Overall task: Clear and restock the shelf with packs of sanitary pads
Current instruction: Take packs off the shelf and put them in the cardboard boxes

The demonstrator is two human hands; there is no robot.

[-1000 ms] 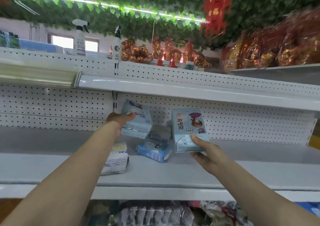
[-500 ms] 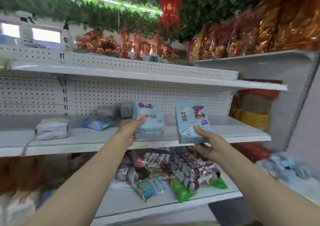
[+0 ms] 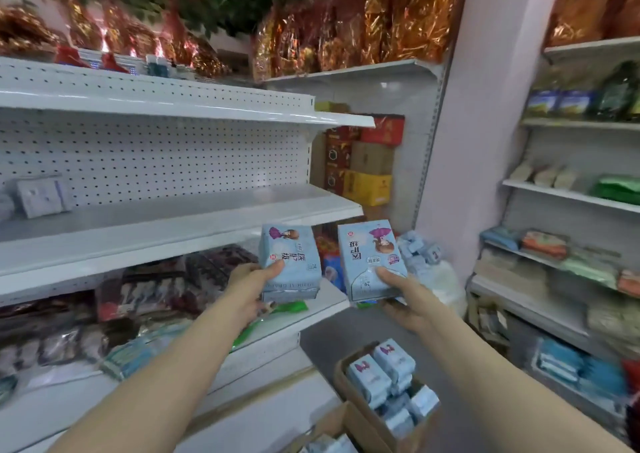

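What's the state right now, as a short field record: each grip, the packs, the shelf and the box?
left grip: the left grip holds a pale blue pack upright, thumb on its front
right grip: the right grip holds a second pack, also upright
packs' place: both in the air off the right end of the middle shelf, not touching each other
shelf: one pale packet at its far left
box: cardboard box on the floor, open, with more blue packs inside

Left forearm (image 3: 166, 376) and right forearm (image 3: 491, 376) bare to frame edge, left hand (image 3: 252, 281) and right hand (image 3: 403, 295) ungloved, slim wrists
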